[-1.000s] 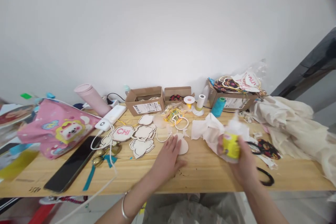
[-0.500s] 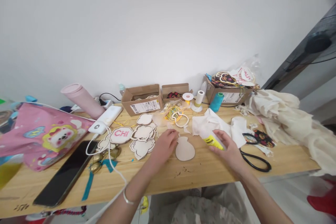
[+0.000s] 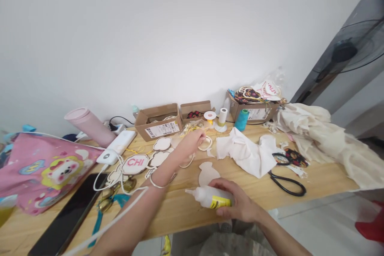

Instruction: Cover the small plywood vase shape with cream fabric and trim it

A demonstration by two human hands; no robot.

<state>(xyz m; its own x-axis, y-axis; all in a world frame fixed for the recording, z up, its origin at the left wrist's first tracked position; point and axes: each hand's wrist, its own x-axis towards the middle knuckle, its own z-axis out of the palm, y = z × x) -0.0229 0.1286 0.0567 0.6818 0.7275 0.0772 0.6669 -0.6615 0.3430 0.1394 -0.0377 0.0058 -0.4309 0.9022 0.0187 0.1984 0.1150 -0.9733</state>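
My right hand [image 3: 237, 202] is wrapped round a squeeze glue bottle [image 3: 211, 197] with a yellow label, held tilted on its side with its nozzle pointing left. Just behind the bottle lies a flat beige gourd-shaped piece [image 3: 208, 173], partly covered by it. Farther back, my left hand [image 3: 194, 141] has its fingers closed at the top of a thin gourd-shaped outline frame [image 3: 205, 144]. Those fingers are slightly blurred and hide the frame's upper part. White cloth [image 3: 244, 150] lies crumpled to the right of both pieces.
Wooden cut-outs [image 3: 162, 144] and a "CHI" plaque [image 3: 135, 164] lie left. Cardboard boxes [image 3: 159, 128], spools [image 3: 222, 118] and teal thread [image 3: 241, 120] stand behind. Black-handled scissors [image 3: 288, 184] lie right. A phone [image 3: 70, 212], white cable and pink bag [image 3: 54, 168] occupy the left.
My left hand has moved from beside the gourd-shaped piece back to the outline frame. The glue bottle has come left and nearer, its nozzle now showing. The view has shifted slightly.
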